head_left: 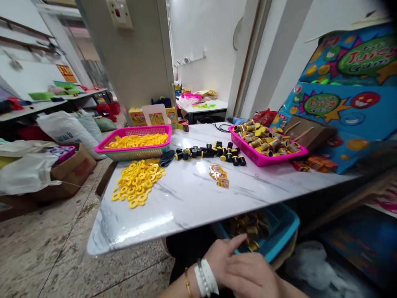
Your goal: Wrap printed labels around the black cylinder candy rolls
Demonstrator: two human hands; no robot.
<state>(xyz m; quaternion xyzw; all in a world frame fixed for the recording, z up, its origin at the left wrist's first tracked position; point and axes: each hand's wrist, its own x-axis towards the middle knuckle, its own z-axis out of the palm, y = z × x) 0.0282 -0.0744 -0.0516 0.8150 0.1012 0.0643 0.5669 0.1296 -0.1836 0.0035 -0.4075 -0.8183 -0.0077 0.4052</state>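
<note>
My left hand, with bracelets and a white band at the wrist, is low in the view with its index finger stretched out. Its other fingers are hidden behind my right hand, whose fingers lie across it. I see nothing held in either. Just beyond them, under the table edge, a blue basket contains gold-and-black pieces. Above on the white marbled table lie shiny printed stickers, small black cylinders with yellow ends and a heap of yellow rings.
A pink basket of yellow pieces stands at the table's left back. Another pink basket at the right has labelled cylinders heaped inside. Blue printed boxes rise behind it. A cardboard box and sacks stand on the floor leftward.
</note>
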